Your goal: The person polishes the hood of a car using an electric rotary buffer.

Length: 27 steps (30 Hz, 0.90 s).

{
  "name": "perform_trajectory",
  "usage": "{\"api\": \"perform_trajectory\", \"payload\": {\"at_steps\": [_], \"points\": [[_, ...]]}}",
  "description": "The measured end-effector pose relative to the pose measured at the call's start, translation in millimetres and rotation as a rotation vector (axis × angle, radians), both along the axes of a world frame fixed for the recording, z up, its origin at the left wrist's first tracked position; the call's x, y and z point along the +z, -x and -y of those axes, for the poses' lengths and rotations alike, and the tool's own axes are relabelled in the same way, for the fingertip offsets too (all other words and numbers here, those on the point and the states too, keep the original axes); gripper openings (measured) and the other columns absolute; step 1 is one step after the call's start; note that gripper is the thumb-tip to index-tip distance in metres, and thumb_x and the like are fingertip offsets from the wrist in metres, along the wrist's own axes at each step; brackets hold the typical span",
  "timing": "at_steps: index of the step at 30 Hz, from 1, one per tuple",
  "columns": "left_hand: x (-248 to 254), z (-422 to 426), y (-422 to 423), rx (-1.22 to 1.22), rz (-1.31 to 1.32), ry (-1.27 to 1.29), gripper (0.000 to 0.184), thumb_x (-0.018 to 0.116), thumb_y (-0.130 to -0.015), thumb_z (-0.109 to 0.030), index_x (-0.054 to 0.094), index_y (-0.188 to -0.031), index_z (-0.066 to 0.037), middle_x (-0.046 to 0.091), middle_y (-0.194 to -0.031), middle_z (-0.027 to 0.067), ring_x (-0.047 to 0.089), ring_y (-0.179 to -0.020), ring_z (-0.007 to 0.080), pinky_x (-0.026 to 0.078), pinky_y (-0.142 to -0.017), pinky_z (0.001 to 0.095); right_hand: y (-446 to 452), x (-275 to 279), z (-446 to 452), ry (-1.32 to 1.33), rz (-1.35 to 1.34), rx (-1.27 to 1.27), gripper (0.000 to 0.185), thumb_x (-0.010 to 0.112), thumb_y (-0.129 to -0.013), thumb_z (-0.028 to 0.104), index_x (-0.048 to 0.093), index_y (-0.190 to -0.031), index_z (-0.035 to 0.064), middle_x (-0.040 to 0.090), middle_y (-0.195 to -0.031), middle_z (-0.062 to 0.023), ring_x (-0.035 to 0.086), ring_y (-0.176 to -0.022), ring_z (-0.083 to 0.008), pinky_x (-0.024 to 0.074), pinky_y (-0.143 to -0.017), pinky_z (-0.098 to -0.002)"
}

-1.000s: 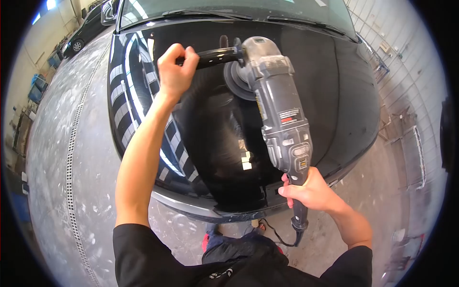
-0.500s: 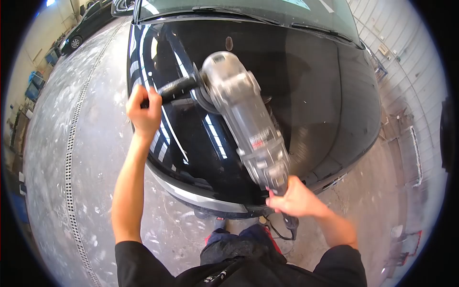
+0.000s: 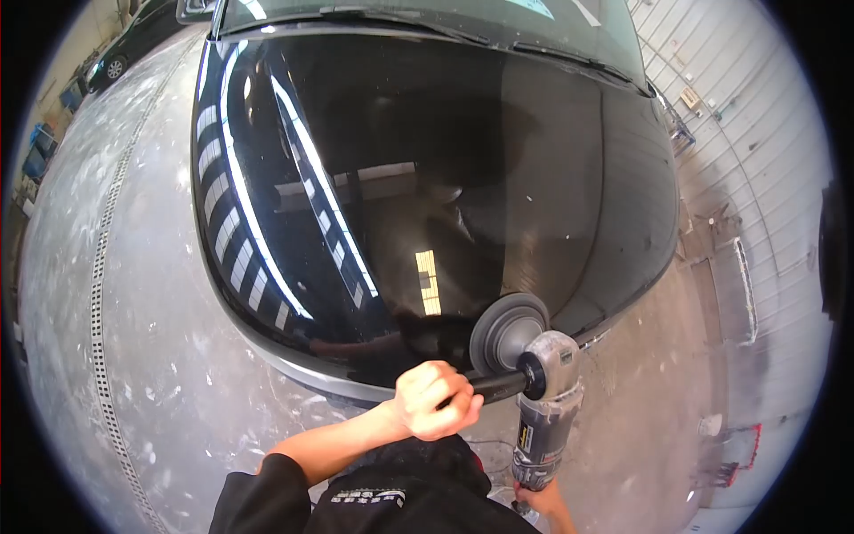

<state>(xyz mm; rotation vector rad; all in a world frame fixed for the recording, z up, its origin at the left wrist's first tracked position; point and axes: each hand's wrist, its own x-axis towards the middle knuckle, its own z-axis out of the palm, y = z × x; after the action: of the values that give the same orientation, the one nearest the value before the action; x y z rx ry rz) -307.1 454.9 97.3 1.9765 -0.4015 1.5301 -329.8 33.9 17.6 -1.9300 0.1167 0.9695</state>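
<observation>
My left hand (image 3: 436, 400) is wrapped round the black side handle (image 3: 500, 385) of a polisher. The polisher (image 3: 544, 427) hangs in front of the hood, head up and body pointing down toward me. Its round grey pad (image 3: 509, 334) faces the hood near the front edge; whether it touches the paint I cannot tell. Low in the view, my right hand (image 3: 550, 504) closes round the rear grip, partly hidden by the polisher body. The glossy black hood (image 3: 427, 169) bears bright light reflections and a small pale smear (image 3: 458, 218) near its middle.
The windshield (image 3: 534, 27) with its wipers lies beyond the hood. A dark car (image 3: 133, 44) stands at the back left. A slotted floor drain (image 3: 100, 294) runs along the left. On the right is a ribbed wall (image 3: 738, 133), with a red-edged item (image 3: 743, 458) low beside it.
The polisher has come off the middle of the hood, back toward me and to the right, with both hands on it. It has turned, so its pad now shows.
</observation>
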Motion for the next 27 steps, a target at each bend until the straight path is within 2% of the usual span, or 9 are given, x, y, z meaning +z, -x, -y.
{"api": "perform_trajectory", "payload": {"at_steps": [1,6,8,12,16,18,20,24,27], "points": [[-1,-3,-3,-0.032,0.064,-0.035,0.021,0.077,-0.068,-0.002,0.062,-0.081,-0.003,0.063,-0.085,0.0083,0.063,-0.069,0.0237,0.057,-0.063,0.0359,-2,-2,1,0.036,0.012,0.020,0.021,0.070,-0.067,-0.005,0.066,-0.086,0.0038,0.066,-0.075,-0.0035,0.065,-0.067,-0.0153,0.0538,-0.060,-0.0318],[15,-72,1,0.059,0.109,-0.147,0.022,0.083,-0.068,-0.004,0.064,-0.080,-0.004,0.064,-0.082,0.0095,0.063,-0.063,0.0200,0.049,-0.051,0.0271,-39,58,-76,0.146,0.276,0.209,0.019,0.072,-0.070,0.005,0.067,-0.088,0.0047,0.068,-0.076,-0.0038,0.065,-0.067,-0.0147,0.0542,-0.066,-0.0330],[24,-101,3,0.159,0.061,-0.127,0.023,0.082,-0.068,-0.003,0.063,-0.080,-0.003,0.062,-0.078,0.0082,0.060,-0.061,0.0192,0.049,-0.050,0.0270,-72,76,-105,-0.004,0.337,0.345,0.028,0.076,-0.071,0.015,0.069,-0.093,0.0006,0.071,-0.083,-0.0054,0.067,-0.081,-0.0147,0.0540,-0.078,-0.0331],[36,-163,-16,0.370,0.125,-0.002,0.023,0.076,-0.071,0.004,0.055,-0.075,-0.003,0.057,-0.072,0.0090,0.056,-0.058,0.0193,0.051,-0.051,0.0305,-146,139,-188,0.074,0.253,0.587,0.018,0.072,-0.078,0.015,0.067,-0.088,0.0009,0.067,-0.076,-0.0051,0.065,-0.074,-0.0134,0.0532,-0.069,-0.0328],[72,-226,-37,0.523,0.240,-0.011,0.025,0.066,-0.078,0.013,0.047,-0.071,-0.002,0.053,-0.070,0.0122,0.052,-0.059,0.0216,0.046,-0.053,0.0320,-178,211,-284,-0.166,0.278,0.544,0.058,0.074,-0.083,0.015,0.045,-0.132,0.0010,0.067,-0.090,-0.0064,0.065,-0.071,-0.0115,0.0530,-0.064,-0.0305],[78,-260,-42,0.624,0.249,-0.013,0.026,0.069,-0.077,0.011,0.048,-0.070,-0.002,0.056,-0.071,0.0121,0.054,-0.060,0.0227,0.047,-0.055,0.0317,-193,213,-314,-0.307,0.487,0.504,0.075,0.073,-0.086,0.018,0.028,-0.143,0.0006,0.068,-0.096,-0.0108,0.068,-0.071,-0.0168,0.0549,-0.068,-0.0348],[81,-287,-48,0.670,0.265,-0.012,0.026,0.068,-0.080,0.010,0.047,-0.070,-0.002,0.054,-0.070,0.0115,0.052,-0.060,0.0230,0.043,-0.056,0.0335,-215,205,-340,-0.297,0.892,0.628,0.072,0.070,-0.088,0.021,0.030,-0.143,-0.0014,0.069,-0.100,-0.0187,0.072,-0.082,-0.0267,0.0557,-0.078,-0.0406],[92,-320,-60,0.752,0.286,-0.050,0.033,0.068,-0.088,0.003,0.043,-0.068,-0.005,0.045,-0.066,0.0065,0.044,-0.059,0.0180,0.036,-0.055,0.0330,-242,236,-372,-0.084,0.821,0.727,0.069,0.070,-0.089,0.026,0.033,-0.137,-0.0071,0.067,-0.110,-0.0292,0.066,-0.109,-0.0410,0.0521,-0.093,-0.0467],[99,-323,-80,0.746,0.298,-0.065,0.034,0.068,-0.090,0.001,0.042,-0.069,-0.004,0.042,-0.065,0.0062,0.039,-0.057,0.0179,0.034,-0.053,0.0333,-267,242,-380,-0.021,0.814,0.765,0.069,0.073,-0.087,0.027,0.035,-0.133,-0.0058,0.067,-0.109,-0.0312,0.065,-0.110,-0.0440,0.0511,-0.095,-0.0486]]}}
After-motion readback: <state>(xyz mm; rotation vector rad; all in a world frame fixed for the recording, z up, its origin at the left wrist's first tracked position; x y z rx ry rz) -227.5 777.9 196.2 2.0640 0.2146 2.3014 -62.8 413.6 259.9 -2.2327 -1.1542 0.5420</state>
